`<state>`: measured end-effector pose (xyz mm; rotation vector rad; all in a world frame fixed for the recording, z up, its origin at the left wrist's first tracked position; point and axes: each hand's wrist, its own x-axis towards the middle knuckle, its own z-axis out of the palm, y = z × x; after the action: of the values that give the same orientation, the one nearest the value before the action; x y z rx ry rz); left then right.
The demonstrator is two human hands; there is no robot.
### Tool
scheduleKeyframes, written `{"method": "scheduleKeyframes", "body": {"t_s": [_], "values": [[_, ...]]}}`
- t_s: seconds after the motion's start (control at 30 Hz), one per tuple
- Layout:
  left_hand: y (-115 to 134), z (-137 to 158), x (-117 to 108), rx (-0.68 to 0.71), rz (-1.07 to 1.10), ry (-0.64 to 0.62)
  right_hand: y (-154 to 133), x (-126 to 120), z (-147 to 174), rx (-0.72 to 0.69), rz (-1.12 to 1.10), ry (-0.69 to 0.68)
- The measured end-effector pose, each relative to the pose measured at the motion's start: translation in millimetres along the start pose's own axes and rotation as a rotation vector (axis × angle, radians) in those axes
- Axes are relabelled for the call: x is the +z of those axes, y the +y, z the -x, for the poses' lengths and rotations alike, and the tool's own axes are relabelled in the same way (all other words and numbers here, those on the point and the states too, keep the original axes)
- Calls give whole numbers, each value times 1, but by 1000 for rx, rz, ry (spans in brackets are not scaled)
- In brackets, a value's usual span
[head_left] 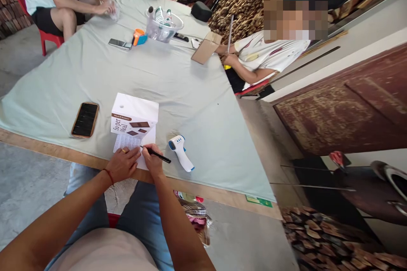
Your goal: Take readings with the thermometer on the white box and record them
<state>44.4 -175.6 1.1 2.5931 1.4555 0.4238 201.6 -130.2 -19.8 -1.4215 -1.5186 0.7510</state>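
Pen, black, held at a slant over white paper around the middle of the worktop's near edge. Right hand's grip: thumb and fingers closed together round the pen's lower part, tip end pointing left, upper end out past the knuckles to the right. Cannot tell whether tip touches paper. Right forearm comes up from the lower right, wrist by the near edge.

Left hand: grip relaxed, palm down, fingers stretched out and slightly bent over the papers, fingertips near the pen tip; forearm slants in from lower left. Ring on one finger, red cord on the wrist.

Printed sheet, rows of small marks, partly under the left fingers. White box, "Super Meal" lettering, stands just beyond it. White-and-blue handheld thermometer lies right of the pen, near the near edge. Dark phone in brown case, toward the near left corner.

Farther along the cloth-covered worktop: second phone, orange-and-blue object, clear basin with bottles. Cardboard box at the right edge, beside a seated person. Another person sits at the left edge, hands on clear plastic.
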Motion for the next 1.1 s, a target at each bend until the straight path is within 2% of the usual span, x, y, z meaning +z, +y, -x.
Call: {"method": "scheduleKeyframes", "body": {"t_s": [1.1], "values": [[0, -1, -3, 20, -98, 4, 5, 1, 0, -47, 21, 54]]}}
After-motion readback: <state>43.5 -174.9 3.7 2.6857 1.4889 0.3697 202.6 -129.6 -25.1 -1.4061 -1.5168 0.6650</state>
